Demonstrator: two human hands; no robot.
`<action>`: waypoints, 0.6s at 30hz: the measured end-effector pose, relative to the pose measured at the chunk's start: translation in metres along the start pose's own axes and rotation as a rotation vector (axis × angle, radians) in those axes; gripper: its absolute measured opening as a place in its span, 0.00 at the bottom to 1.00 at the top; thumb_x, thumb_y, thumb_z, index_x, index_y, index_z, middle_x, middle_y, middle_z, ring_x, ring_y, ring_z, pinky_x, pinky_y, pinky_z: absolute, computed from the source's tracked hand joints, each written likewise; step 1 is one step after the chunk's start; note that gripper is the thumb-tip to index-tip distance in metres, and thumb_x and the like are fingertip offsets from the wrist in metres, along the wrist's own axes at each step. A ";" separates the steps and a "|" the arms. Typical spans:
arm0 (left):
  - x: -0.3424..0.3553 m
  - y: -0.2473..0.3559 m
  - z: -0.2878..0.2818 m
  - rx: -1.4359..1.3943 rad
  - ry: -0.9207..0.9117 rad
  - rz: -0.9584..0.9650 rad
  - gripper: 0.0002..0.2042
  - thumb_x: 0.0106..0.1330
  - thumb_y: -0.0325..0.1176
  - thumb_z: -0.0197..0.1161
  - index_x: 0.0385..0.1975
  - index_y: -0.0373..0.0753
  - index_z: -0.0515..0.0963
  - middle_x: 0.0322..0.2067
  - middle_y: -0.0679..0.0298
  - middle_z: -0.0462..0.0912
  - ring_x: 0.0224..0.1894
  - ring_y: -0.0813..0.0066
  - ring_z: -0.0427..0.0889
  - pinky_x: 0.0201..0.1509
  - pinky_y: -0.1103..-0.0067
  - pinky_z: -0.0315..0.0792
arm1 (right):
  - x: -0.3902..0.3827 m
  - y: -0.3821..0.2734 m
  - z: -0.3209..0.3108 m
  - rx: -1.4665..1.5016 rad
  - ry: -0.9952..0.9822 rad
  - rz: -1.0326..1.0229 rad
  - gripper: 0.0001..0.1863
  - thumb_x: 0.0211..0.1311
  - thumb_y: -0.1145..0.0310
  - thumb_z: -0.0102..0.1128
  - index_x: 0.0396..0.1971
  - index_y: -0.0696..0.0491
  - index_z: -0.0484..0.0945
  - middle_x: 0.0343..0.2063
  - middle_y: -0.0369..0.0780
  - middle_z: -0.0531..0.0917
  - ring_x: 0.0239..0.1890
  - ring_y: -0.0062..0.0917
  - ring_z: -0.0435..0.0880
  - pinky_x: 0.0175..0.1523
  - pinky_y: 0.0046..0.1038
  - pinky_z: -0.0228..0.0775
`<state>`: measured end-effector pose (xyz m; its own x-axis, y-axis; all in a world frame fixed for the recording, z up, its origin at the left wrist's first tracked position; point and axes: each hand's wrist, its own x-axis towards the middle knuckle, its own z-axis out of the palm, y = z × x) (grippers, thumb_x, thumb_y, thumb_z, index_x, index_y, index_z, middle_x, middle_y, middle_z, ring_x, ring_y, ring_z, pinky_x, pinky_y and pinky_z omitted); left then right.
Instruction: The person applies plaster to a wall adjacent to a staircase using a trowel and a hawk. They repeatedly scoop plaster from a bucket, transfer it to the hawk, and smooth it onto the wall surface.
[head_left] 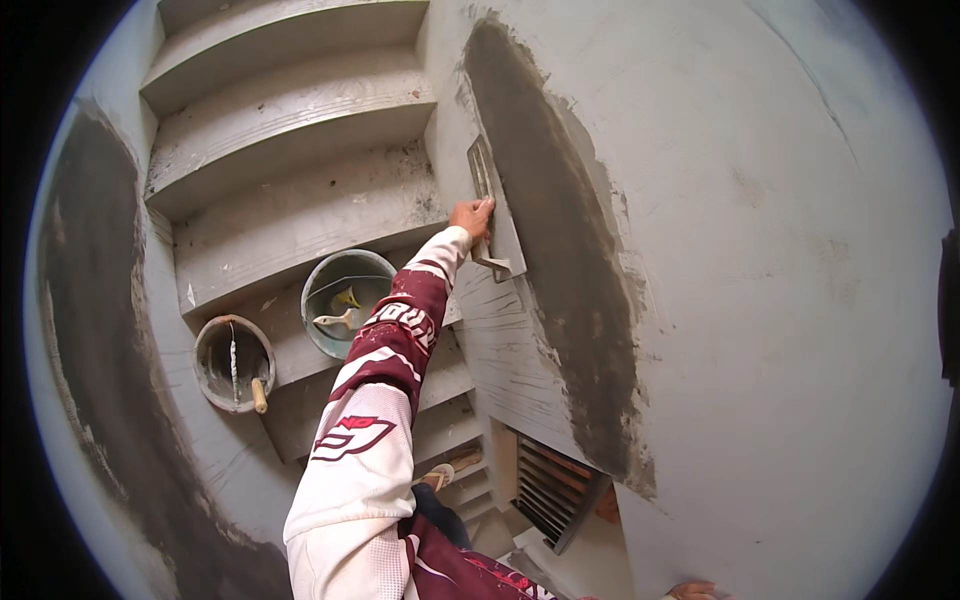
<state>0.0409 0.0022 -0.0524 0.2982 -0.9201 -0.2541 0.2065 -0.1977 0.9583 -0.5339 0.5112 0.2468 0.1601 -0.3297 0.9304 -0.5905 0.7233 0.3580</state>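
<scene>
Holding the trowel [508,226] in my left grip [472,216].
Handle outward, likely to lie flat on the wall [760,310]; right grip [697,590]: I can't tell.

The left hand [472,217] covers part of the handle of the trowel [509,237], and some of its fingers curl out of sight. The lower edge cuts off most of the right hand [697,590], so its grip cannot be told. The sleeve [368,425] hides the right side of the larger bucket [325,276]; the smaller bucket [209,365] is too dim inside to read. A dark thing [951,300] is cut off at the right rim.
</scene>
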 end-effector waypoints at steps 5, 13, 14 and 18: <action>-0.022 -0.039 0.019 0.107 -0.011 0.074 0.21 0.66 0.49 0.57 0.36 0.35 0.82 0.18 0.58 0.81 0.17 0.71 0.81 0.22 0.72 0.74 | -0.012 0.021 0.003 0.057 -0.064 0.018 0.32 0.66 0.54 0.45 0.57 0.68 0.58 0.57 0.61 0.61 0.62 0.58 0.57 0.63 0.58 0.51; -0.021 0.039 -0.024 -0.164 0.150 -0.002 0.16 0.64 0.41 0.62 0.46 0.38 0.75 0.24 0.55 0.81 0.15 0.70 0.79 0.20 0.71 0.74 | -0.014 0.035 -0.007 0.123 -0.303 0.130 0.24 0.65 0.57 0.50 0.52 0.62 0.65 0.52 0.55 0.68 0.56 0.51 0.65 0.61 0.52 0.56; -0.038 0.037 -0.030 -0.227 0.091 -0.063 0.23 0.63 0.39 0.63 0.55 0.40 0.66 0.26 0.55 0.80 0.14 0.69 0.77 0.16 0.71 0.72 | -0.013 0.034 -0.010 0.136 -0.340 0.148 0.24 0.64 0.58 0.51 0.51 0.61 0.66 0.51 0.55 0.69 0.55 0.50 0.66 0.61 0.51 0.57; -0.149 -0.024 -0.054 -0.460 0.047 -0.302 0.23 0.62 0.38 0.66 0.51 0.34 0.66 0.21 0.63 0.72 0.14 0.74 0.70 0.13 0.74 0.68 | -0.016 0.016 -0.031 0.168 -0.495 0.238 0.20 0.64 0.60 0.53 0.48 0.58 0.70 0.49 0.52 0.73 0.53 0.47 0.70 0.60 0.48 0.60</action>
<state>0.0417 0.1620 -0.0444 0.2012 -0.8271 -0.5248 0.6724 -0.2730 0.6880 -0.5214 0.5469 0.2396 -0.3582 -0.4442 0.8212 -0.6892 0.7191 0.0884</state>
